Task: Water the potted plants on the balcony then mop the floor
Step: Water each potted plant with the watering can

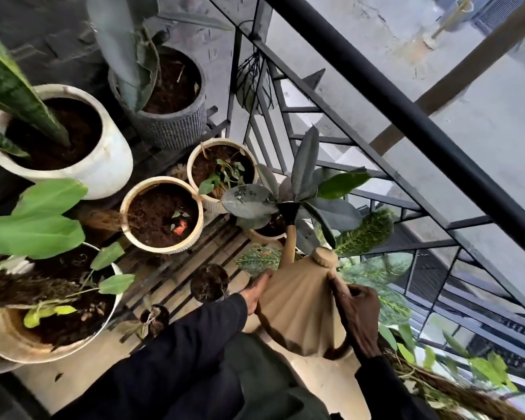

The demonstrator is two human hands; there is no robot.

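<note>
A black metal railing (pixel 406 121) borders the tan floor (pixel 73 381), dark grey wall (pixel 43 37) behind.

A beige ribbed watering can (pixel 297 307) is held tilted, its black-tipped spout (pixel 289 213) directed over the rubber plant's pot (pixel 265 237). Beside that pot, a round cream pot (pixel 164 249) and a second cream pot (pixel 191 171) are seen upright, filled with dark soil.

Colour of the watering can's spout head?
Black spout head on the beige ribbed plastic watering can; head view.

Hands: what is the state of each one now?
Left hand: open, fingers flat against the watering can.
Right hand: closed, gripping the watering can's handle.
</note>
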